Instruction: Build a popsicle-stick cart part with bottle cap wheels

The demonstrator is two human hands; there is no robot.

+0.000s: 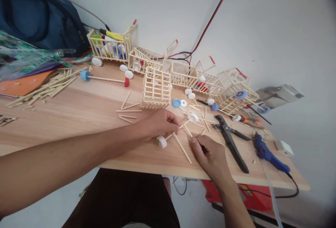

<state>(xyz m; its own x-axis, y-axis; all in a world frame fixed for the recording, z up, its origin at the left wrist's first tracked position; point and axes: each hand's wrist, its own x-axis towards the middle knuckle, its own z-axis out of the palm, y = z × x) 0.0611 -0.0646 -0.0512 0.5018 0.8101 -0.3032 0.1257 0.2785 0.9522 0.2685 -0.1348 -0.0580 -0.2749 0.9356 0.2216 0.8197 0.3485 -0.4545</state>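
Observation:
My left hand (160, 124) rests on the wooden table (78, 116), fingers pinched on a thin stick axle (181, 125) with a white bottle cap (162, 141) at its near end and another cap (193, 117) at the far end. My right hand (210, 156) lies curled on the table just right of a loose stick (182, 148), fingers closed; something dark shows under them, too hidden to name. A stick-built cage (156, 88) stands just beyond my left hand.
Several stick carts (110, 46) line the back by the wall. Black pliers (231, 140), a blue glue gun (267, 152) and orange cutters (249, 120) lie at right. A stick pile (44, 88), coloured paper and a blue bag (39, 14) sit left. Loose caps and sticks are scattered mid-table.

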